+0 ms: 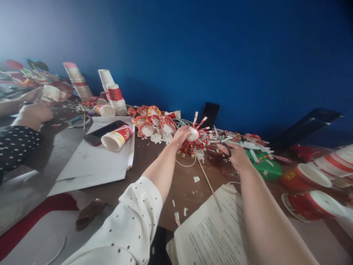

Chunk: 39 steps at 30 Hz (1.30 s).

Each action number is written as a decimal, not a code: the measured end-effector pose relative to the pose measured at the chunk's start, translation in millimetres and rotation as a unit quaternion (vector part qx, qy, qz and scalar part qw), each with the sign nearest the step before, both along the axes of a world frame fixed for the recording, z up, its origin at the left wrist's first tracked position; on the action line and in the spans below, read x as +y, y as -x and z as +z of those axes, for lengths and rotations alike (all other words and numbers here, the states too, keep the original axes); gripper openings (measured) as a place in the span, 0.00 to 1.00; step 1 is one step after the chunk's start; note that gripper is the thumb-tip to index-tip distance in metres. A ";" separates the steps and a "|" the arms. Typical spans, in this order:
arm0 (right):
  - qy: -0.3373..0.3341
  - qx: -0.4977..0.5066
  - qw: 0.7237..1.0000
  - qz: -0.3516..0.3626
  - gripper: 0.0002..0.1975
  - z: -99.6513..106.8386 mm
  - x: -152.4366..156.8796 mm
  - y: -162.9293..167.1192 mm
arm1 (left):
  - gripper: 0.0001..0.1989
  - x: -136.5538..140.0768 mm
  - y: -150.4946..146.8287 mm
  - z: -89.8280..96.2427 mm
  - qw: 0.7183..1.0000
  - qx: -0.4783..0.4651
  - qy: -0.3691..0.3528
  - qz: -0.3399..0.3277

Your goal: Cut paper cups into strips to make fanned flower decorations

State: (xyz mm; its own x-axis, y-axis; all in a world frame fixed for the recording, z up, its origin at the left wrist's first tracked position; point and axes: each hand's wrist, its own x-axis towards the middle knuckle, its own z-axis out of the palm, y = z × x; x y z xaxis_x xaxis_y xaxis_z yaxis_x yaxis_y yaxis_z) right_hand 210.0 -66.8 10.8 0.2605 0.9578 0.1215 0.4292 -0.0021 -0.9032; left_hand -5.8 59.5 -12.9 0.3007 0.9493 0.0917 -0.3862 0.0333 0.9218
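My left hand (181, 136) grips a paper cup cut into strips (193, 135), its red and white strips fanning out around a round white base. In my right hand (234, 154) is a pair of scissors (222, 141), fingers closed around the dark handles, blades pointing up toward the strips at the right. Whether the blades touch a strip I cannot tell. Below the cut cup a thin wooden stick (209, 183) lies across the table onto a printed sheet (213, 230). Several finished-looking cut cups (154, 123) are heaped to the left of my left hand.
Paper scraps (196, 179) litter the brown table. A phone (210, 115) leans on the blue wall. Left are a white folder (93, 162), a lying cup (117, 138) and stacked cups (79, 82). More cups (311, 176) stand right. A co-worker's hands (35, 112) work at far left.
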 end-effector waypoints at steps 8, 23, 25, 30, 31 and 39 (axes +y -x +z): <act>0.032 0.040 0.999 -0.015 0.21 -4.8 0.9 -4.3 | 0.08 -0.1 2.0 1.9 1.000 -0.009 0.005 -0.013; 0.061 0.024 0.997 0.036 0.18 -5.3 -1.0 -9.5 | 0.08 -2.9 9.9 9.9 0.999 0.021 -0.014 -0.035; 0.069 0.033 0.997 0.032 0.18 -6.4 -0.9 -10.1 | 0.08 -3.1 10.1 10.3 0.999 0.012 -0.014 -0.031; 0.087 0.029 0.995 0.037 0.19 -4.7 -1.7 -7.9 | 0.09 -2.4 10.2 9.9 0.999 0.008 -0.012 -0.042; 0.084 0.027 0.995 0.034 0.20 -3.7 -2.0 -7.0 | 0.09 -2.3 9.9 9.6 0.999 0.009 -0.011 -0.046; 0.071 0.026 0.997 0.029 0.21 -1.5 -2.6 -6.2 | 0.10 -0.7 9.2 7.4 0.999 0.020 -0.012 -0.048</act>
